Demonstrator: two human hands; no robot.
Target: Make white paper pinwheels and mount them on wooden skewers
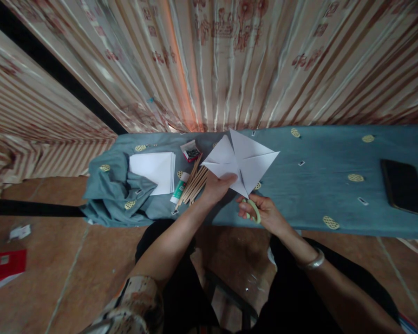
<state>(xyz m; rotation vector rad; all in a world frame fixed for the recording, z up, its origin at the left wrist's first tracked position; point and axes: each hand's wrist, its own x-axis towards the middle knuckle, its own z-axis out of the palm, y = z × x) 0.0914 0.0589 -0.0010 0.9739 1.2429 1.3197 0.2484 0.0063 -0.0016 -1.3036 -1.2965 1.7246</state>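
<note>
Teal-clothed tabletop (310, 190) below, I'm seeing the left hand (218, 186), between the back and front edges, pinching a slit white paper square (254, 164), probably light, floppy, best held near its centre, while the right hand (267, 212) is curling around pale-green-handled scissors (256, 214).

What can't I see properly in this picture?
Head view, all of these:
Scissors: blades mostly hidden by the paper.
Left hand: fingers hidden under the paper.
White stack: near left corner covered by cloth.
Dark pieces in the box: too small.
Green tube: lettering too small, blurred.
</note>
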